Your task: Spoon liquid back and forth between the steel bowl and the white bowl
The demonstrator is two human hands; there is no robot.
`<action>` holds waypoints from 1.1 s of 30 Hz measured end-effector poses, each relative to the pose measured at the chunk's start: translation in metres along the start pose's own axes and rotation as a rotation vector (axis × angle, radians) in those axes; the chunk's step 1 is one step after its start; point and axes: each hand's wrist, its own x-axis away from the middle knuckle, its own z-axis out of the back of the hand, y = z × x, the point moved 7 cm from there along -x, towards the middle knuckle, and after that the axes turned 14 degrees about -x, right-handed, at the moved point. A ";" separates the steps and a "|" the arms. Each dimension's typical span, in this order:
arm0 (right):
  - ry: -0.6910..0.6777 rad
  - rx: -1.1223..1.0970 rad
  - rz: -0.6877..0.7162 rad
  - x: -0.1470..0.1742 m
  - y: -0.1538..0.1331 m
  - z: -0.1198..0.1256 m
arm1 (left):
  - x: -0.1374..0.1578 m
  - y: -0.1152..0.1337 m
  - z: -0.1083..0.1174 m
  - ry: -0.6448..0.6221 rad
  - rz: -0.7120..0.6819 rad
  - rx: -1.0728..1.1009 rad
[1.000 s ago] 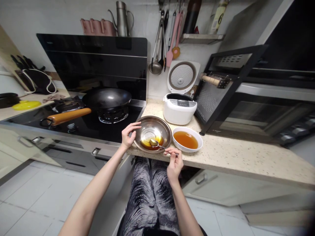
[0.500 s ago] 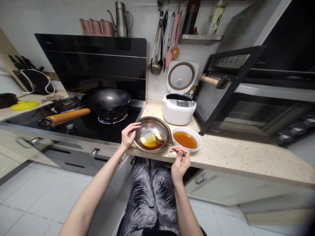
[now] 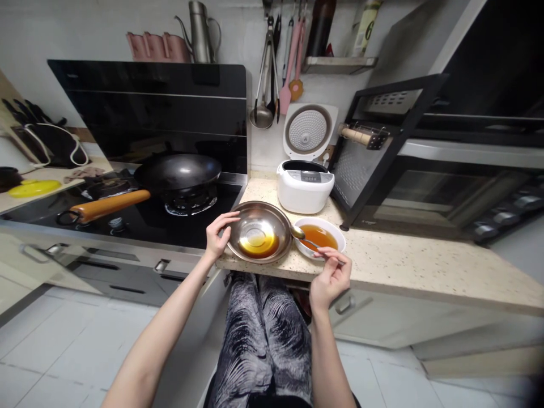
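My left hand grips the left rim of a wide stainless-steel bowl, fingers over the edge. A shallow pool of amber liquid lies in its bottom. In my right hand a metal spoon is pinched by its handle. The spoon's head hangs over the left rim of a white bowl, right where the two bowls meet. Orange-brown liquid fills much of the white bowl. Both bowls stand on the speckled countertop near its front edge.
Behind the bowls stands a white rice cooker, lid raised. To the left, a black wok with a wooden handle sits on the gas stove. A dark rack and an oven stand to the right.
My right hand has moved right, carrying the spoon from inside the steel bowl to over the white bowl's left rim. My left hand keeps its place on the steel bowl.
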 end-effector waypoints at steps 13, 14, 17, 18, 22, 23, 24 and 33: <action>-0.320 0.206 0.346 0.003 -0.002 0.001 | 0.001 -0.002 0.000 0.006 0.002 0.013; -0.356 0.222 0.381 0.004 -0.003 -0.001 | 0.001 -0.003 0.000 0.006 0.006 0.009; -0.455 0.271 0.460 0.008 -0.004 -0.006 | 0.001 -0.004 -0.001 0.001 0.012 0.000; -0.485 0.283 0.471 0.010 -0.004 -0.007 | 0.001 -0.004 -0.001 0.001 0.013 -0.001; -0.557 0.298 0.467 0.012 -0.002 -0.009 | 0.001 -0.003 0.000 0.005 0.005 0.001; -0.563 0.296 0.469 0.012 -0.002 -0.009 | 0.001 -0.002 0.000 0.006 0.003 0.003; -0.566 0.293 0.473 0.012 -0.002 -0.008 | 0.001 -0.001 0.000 0.006 0.001 0.004; -0.203 0.185 0.314 0.007 -0.008 0.005 | 0.000 0.001 0.001 0.007 -0.004 -0.014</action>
